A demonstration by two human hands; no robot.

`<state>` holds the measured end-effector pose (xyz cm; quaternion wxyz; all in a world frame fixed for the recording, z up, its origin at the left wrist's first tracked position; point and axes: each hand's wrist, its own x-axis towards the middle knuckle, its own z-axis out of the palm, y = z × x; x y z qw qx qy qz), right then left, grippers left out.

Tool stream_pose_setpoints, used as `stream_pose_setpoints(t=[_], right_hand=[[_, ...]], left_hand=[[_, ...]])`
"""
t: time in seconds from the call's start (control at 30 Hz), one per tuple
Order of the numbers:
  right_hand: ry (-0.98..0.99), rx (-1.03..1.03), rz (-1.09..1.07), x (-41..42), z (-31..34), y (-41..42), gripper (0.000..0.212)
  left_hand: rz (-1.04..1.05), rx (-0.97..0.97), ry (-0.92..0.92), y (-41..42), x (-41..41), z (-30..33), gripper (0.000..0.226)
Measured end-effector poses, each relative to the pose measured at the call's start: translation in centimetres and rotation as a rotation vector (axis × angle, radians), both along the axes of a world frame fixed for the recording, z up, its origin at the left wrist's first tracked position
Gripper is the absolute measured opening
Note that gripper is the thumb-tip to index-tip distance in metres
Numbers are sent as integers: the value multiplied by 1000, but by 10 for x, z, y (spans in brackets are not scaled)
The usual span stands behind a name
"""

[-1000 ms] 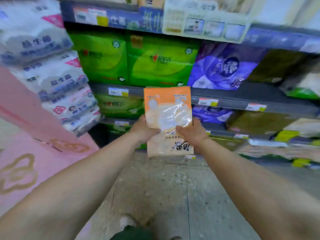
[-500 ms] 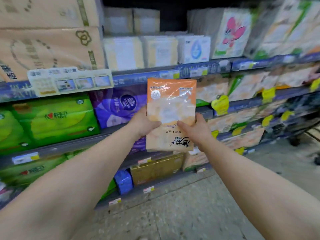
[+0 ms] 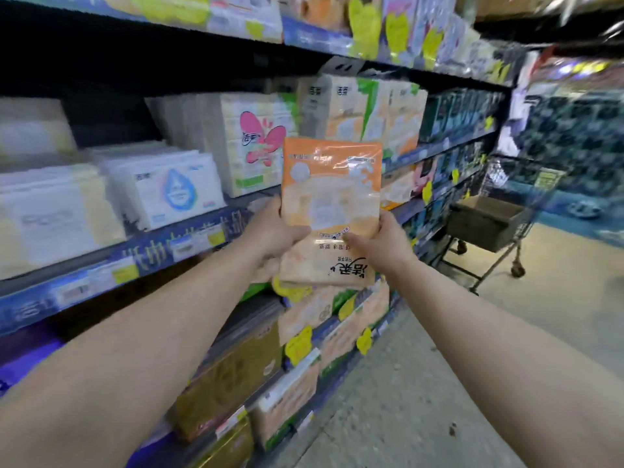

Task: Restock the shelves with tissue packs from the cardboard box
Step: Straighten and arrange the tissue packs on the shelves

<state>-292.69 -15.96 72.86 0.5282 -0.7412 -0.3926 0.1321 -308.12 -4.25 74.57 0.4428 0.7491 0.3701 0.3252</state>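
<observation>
view has swung right; both hands, left hand [image 3: 270,231] and right hand [image 3: 381,241], still clamp fingers on the orange plastic tissue pack [image 3: 331,211]; beyond the fingers, stocked blue-edged shelves [image 3: 189,244]; right of them, a wire trolley [image 3: 489,228].

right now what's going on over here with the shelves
A person stands in a shop aisle holding one orange tissue pack up in front of the shelves. The left hand grips its left edge and the right hand grips its lower right edge. The pack is in the air, not yet placed, and its print reads upside down. The shelves behind already hold many tissue packs. A shopping cart with a cardboard box in it stands farther down the aisle.
</observation>
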Motion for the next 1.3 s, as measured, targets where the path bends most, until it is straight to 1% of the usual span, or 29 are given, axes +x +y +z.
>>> stream_pose_setpoints(t=[0.1, 0.2, 0.33, 0.43, 0.53, 0.67, 0.73, 0.83, 1.0, 1.1, 1.2, 1.3], right_hand=[[15, 23, -85, 62, 4, 3, 46], [42, 18, -132, 128, 1, 5, 48], [65, 11, -204, 223, -6, 7, 42], [53, 9, -222, 306, -3, 9, 38], [36, 15, -248, 372, 8, 8, 41], [21, 23, -237, 466, 27, 17, 47], [13, 15, -227, 503, 28, 29, 47], [14, 20, -214, 553, 22, 54, 47], [27, 36, -186, 635, 14, 112, 53], [-20, 34, -196, 685, 17, 150, 50], [-8, 53, -205, 735, 28, 189, 46], [-13, 104, -231, 782, 39, 220, 51]], left_hand=[[-59, 36, 7, 15, 74, 5, 61], [-137, 58, 18, 27, 149, 1, 63], [-189, 59, 26, 42, 253, -8, 59], [-212, 67, -5, 41, 337, -6, 58], [-226, 63, 1, 39, 405, 7, 57], [-233, 21, -61, 47, 499, 18, 57], [-210, 14, -67, 55, 532, 18, 58], [-176, 34, -30, 75, 577, 18, 56], [-154, 72, 15, 127, 655, 15, 54], [-164, 92, -2, 166, 704, 18, 55], [-165, 82, -24, 206, 756, 29, 58], [-167, 155, -28, 241, 808, 44, 61]])
